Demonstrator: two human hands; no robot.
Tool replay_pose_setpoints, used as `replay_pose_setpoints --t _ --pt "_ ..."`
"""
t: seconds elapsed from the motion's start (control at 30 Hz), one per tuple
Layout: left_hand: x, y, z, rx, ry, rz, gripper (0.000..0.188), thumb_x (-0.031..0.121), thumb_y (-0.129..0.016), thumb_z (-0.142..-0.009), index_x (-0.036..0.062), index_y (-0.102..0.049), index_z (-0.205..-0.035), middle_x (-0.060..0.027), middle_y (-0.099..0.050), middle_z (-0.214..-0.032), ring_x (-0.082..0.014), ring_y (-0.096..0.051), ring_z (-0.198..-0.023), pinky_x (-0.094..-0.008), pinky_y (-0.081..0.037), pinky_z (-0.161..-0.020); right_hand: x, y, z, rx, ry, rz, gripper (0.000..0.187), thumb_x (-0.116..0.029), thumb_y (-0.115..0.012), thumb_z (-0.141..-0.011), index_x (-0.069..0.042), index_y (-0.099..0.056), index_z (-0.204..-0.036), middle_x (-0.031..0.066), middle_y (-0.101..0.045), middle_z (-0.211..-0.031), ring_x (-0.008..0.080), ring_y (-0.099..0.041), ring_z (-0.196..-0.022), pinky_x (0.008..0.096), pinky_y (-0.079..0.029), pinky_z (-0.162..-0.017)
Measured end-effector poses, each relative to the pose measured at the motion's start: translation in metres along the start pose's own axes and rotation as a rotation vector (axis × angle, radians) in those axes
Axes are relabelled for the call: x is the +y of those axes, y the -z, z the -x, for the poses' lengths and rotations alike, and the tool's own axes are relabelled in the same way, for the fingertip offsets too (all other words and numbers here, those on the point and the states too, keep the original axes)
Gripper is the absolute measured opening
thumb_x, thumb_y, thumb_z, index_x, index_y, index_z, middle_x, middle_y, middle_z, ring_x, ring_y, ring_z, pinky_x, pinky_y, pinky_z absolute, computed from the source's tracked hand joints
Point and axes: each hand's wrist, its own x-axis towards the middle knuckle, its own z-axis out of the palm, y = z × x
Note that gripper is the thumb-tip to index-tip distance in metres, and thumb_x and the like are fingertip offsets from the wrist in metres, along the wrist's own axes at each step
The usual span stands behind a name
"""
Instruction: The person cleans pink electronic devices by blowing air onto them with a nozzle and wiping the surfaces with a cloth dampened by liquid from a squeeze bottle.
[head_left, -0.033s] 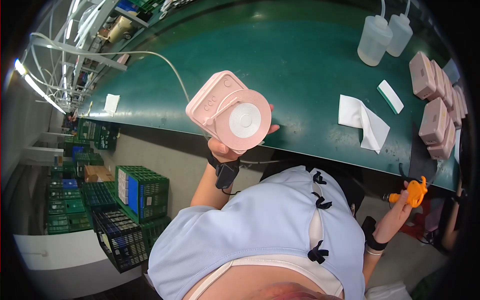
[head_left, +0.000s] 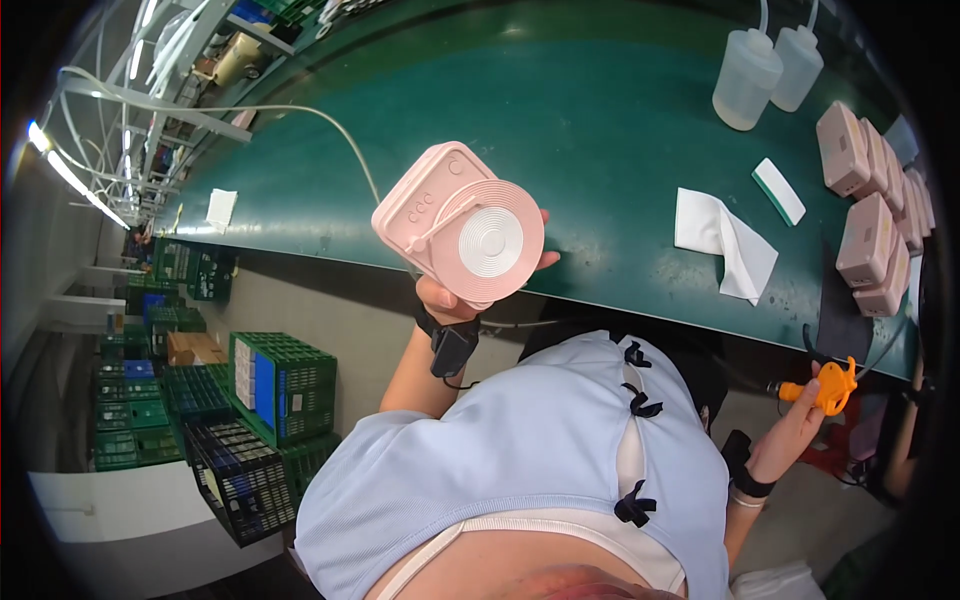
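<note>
Several green crates stand stacked on the floor at far left, with a folded white sheet, cloth or paper I cannot tell, near the edge of the green bench. A pale hose curves down behind the pink record player, which is held up, tilted, in front of the bench edge, its disc and arm facing the camera. The left hand carries it from below: thumb against the lower left side, fingers spread wide behind, tips showing past the disc's right edge.

Further right, a crumpled white cloth lies on the bench, with a white and green block just beside it and two clear bottles beyond. Below the bench edge, the right hand has its fingers closed around an orange hand tool, well apart from the player. More pink boxes sit in stacks at far right.

The step in hand looks like holding the player face-on, perhaps for inspection, with the tool kept ready. Using the tool on it would call for a steady left hold and for the right hand to cross over.
</note>
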Motion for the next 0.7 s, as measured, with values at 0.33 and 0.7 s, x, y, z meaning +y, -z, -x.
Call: replay_pose_setpoints --t 0.33,0.7 --pt "-0.017 -0.014 -0.006 -0.035 0.011 0.004 0.118 0.017 -0.089 -0.051 0.0055 -0.029 -0.152 -0.0232 -0.043 -0.145 -0.0488 -0.034 -0.140 -0.0671 -0.034 -0.111 0.061 -0.010 -0.005 0.098 -0.131 -0.306 0.035 -0.022 -0.058 -0.102 0.001 -0.054 -0.128 0.0093 -0.060 -0.129 0.0165 -0.057 -0.117 0.0325 -0.046 -0.099" --pt "-0.032 -0.015 -0.012 -0.015 0.157 0.060 0.130 0.046 -0.096 -0.053 0.0165 -0.021 -0.155 -0.0214 -0.039 -0.150 -0.0503 -0.027 -0.143 -0.0693 -0.030 -0.112 -0.001 0.008 -0.005 -0.728 -0.501 0.312 0.027 -0.012 -0.063 -0.096 0.002 -0.060 -0.119 0.0083 -0.064 -0.113 0.0112 -0.063 -0.097 0.0264 -0.052 -0.080"
